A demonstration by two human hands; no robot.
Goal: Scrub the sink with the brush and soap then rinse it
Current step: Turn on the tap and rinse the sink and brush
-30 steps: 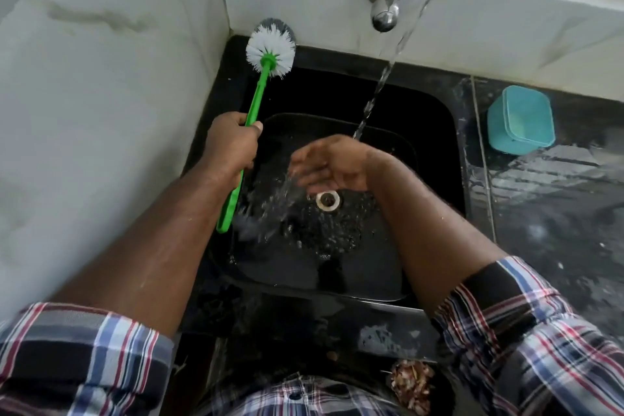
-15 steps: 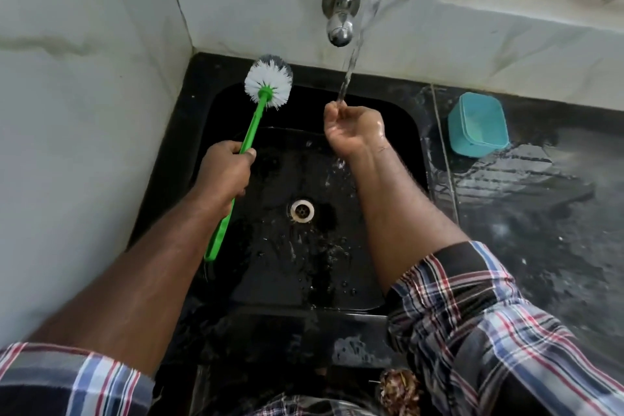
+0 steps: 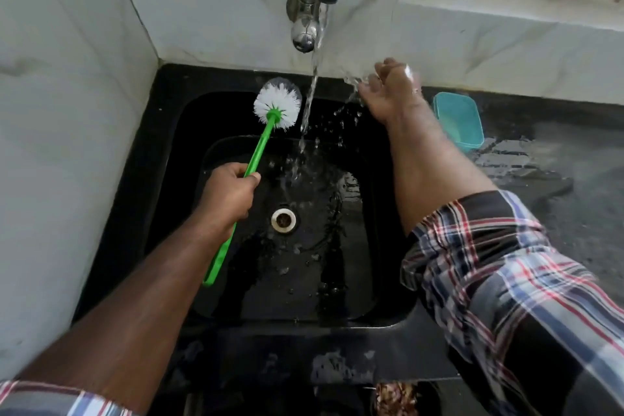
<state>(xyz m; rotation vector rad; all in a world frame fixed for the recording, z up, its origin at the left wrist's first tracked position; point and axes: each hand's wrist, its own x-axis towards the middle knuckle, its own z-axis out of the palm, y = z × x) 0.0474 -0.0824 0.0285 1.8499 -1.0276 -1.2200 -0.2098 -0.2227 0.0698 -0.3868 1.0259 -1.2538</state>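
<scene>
Here, in the head view, the brush (image 3: 263, 145) is held by the left hand (image 3: 227, 191), whose grip is wrapped tight about the middle of the green handle. The long axis of the brush is seen to run from near-left to far-right: the loop end of the handle trails down past the left wrist, while the white bristle head is raised at the far-left corner of the sink (image 3: 169, 179), just left of the falling water (image 3: 309, 105). Whether the bristles touch the far wall of the basin cannot be told.

The right hand (image 3: 388, 91) is lifted at the far-right rim of the sink, near the foot of the tiled wall, its grip loose and holding nothing (droplets are flung from the fingers toward the basin). It lies well right of the stream, with a teal container (image 3: 459, 125) just beyond it on the wet worktop (image 3: 557, 179).

The tap (image 3: 317, 0) is running, and the water lands beyond the drain (image 3: 284, 220), on a basin floor that shows wet and without visible foam. The rinse is therefore judged to be under way. The bristle head being the nearer to the stream, only a short sweep rightward would be needed to bring it under the water; the free right hand is the better placed for the tap.
</scene>
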